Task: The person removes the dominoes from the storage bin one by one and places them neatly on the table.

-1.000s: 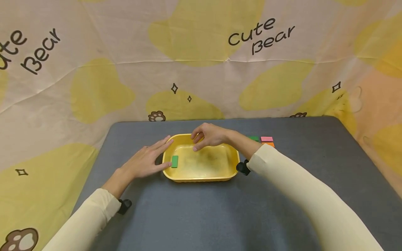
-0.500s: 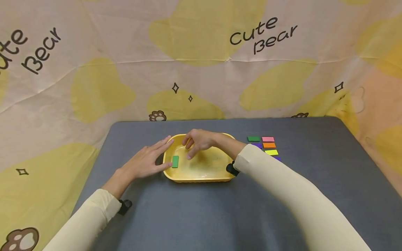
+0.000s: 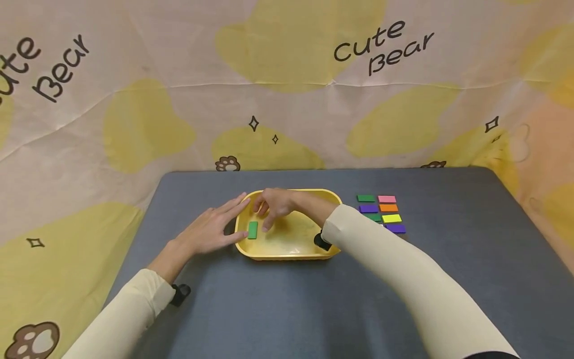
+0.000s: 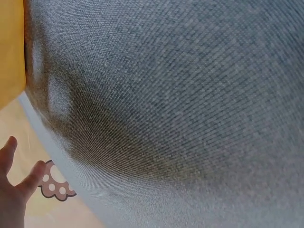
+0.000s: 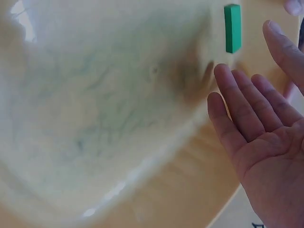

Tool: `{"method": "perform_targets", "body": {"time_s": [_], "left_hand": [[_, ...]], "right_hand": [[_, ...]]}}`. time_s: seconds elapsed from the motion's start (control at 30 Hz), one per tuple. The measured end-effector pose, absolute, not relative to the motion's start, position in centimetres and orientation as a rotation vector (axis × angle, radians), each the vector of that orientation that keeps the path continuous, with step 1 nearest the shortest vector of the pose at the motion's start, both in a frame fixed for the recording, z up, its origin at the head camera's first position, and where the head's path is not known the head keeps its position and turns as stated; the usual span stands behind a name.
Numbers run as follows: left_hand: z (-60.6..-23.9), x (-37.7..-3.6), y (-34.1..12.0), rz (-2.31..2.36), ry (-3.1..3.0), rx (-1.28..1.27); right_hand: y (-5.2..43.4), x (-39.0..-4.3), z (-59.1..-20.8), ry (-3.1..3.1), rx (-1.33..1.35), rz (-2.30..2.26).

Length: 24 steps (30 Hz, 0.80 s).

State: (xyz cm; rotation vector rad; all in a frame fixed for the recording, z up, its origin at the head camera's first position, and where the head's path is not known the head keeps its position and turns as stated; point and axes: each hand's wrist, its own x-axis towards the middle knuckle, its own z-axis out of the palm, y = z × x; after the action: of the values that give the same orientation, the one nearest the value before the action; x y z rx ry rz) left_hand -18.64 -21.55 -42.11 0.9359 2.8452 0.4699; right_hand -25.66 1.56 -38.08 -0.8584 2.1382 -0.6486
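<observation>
A yellow plastic tray (image 3: 291, 257) sits on the grey table, with one green block (image 3: 253, 230) lying near its left end. My left hand (image 3: 208, 229) rests at the tray's left rim, fingers spread and holding nothing. Over the tray's left part hovers my right hand (image 3: 275, 205), bent down at the wrist. In the right wrist view the right hand (image 5: 266, 128) shows an empty palm with extended fingers, and the green block (image 5: 232, 28) lies apart from its fingertips. Only part of the left hand (image 4: 16, 190) shows in the left wrist view.
To the tray's right, several flat blocks lie in two columns on the table, among them a pink block (image 3: 386, 199), an orange block (image 3: 388, 208), a yellow block (image 3: 391, 218) and a purple block (image 3: 395, 229). A printed cloth (image 3: 287, 99) hangs behind the table.
My right hand has moved left and a little down over the tray, toward the green block. More of the blocks at the right have come into sight. The left hand stays at the rim.
</observation>
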Motion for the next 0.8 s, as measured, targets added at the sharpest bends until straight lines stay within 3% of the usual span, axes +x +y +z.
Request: {"method": "perform_targets", "body": {"time_s": [0.8], "left_hand": [[-42.0, -18.7, -21.3, 0.473, 2.841, 0.966]], "right_hand": [[0.1, -23.6, -38.7, 2.026, -0.873, -0.696]]}}
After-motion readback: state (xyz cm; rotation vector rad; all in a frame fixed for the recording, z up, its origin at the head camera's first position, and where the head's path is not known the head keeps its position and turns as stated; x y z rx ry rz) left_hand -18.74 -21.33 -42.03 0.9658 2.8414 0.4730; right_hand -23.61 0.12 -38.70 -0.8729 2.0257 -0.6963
